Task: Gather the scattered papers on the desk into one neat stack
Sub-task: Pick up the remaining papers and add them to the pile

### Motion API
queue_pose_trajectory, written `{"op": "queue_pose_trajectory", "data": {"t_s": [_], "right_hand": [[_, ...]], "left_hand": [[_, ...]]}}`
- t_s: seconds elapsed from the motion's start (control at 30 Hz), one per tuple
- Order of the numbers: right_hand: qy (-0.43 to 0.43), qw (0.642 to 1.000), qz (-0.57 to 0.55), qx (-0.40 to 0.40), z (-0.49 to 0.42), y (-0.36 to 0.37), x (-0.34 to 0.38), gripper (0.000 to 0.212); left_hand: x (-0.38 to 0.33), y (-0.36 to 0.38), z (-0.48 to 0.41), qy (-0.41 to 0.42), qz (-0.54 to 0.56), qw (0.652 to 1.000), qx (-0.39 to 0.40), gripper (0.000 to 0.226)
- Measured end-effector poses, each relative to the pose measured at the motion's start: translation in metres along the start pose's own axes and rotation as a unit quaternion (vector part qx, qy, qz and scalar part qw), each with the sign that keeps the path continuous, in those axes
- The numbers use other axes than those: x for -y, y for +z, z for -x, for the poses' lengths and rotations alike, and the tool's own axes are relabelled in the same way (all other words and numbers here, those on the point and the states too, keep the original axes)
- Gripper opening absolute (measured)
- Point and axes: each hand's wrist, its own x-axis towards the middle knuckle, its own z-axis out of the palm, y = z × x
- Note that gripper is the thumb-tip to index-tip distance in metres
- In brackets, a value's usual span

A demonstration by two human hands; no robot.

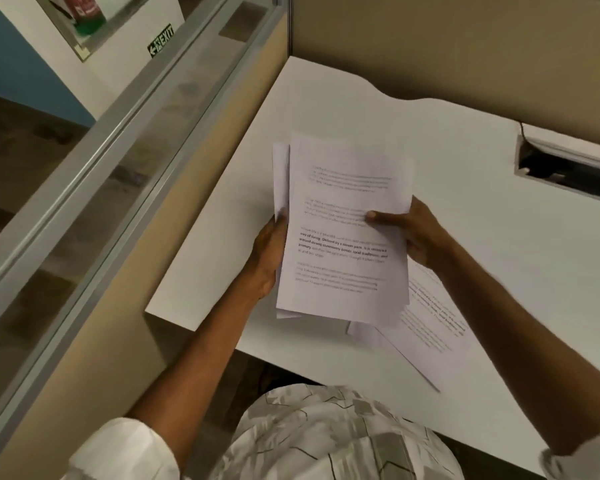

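I hold a bundle of printed white papers (343, 209) above the white desk (482, 237). My left hand (269, 252) grips the bundle's left edge, fingers behind the sheets. My right hand (413, 233) clamps the right edge, thumb on the top page. The sheets are not squared: one sticks out at the upper left and others at the bottom. More printed sheets (430, 323) lie flat on the desk under my right forearm, turned at an angle.
A tan partition with a glass panel (136, 168) runs along the desk's left side. A beige divider (465, 46) closes the back. A cable slot (565, 171) is cut into the desk at far right. The desk's front edge curves near my body.
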Motion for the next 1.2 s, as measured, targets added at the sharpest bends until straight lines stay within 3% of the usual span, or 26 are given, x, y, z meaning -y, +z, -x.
{"op": "queue_pose_trajectory", "data": {"t_s": [0.1,0.23,0.43,0.63,0.9,1.0,1.2], "right_hand": [[-0.050,0.997,0.023,-0.055,-0.002,0.009,-0.005,0.067],[-0.153,0.984,0.016,-0.085,-0.005,0.030,0.010,0.064],[-0.253,0.960,0.069,-0.097,-0.021,0.054,0.033,0.057],[-0.203,0.967,0.134,-0.070,-0.031,0.050,0.015,0.064],[-0.206,0.966,0.093,-0.128,-0.041,0.048,0.012,0.039],[-0.209,0.964,0.084,-0.140,-0.042,0.042,0.013,0.039],[-0.110,0.978,0.145,-0.104,-0.046,0.034,-0.020,0.049]], "left_hand": [[-0.013,0.003,-0.005,0.009,-0.041,0.999,0.002,0.052],[-0.024,-0.003,-0.026,0.160,-0.157,0.974,-0.045,0.049],[-0.057,-0.011,-0.055,0.206,-0.130,0.966,-0.091,0.059],[-0.050,-0.014,-0.066,0.229,-0.161,0.959,-0.049,0.066],[-0.057,0.000,-0.075,0.226,-0.142,0.962,-0.050,0.045],[-0.058,-0.001,-0.077,0.228,-0.122,0.965,-0.039,0.043],[-0.035,0.001,-0.077,0.167,-0.153,0.974,-0.006,0.050]]}}
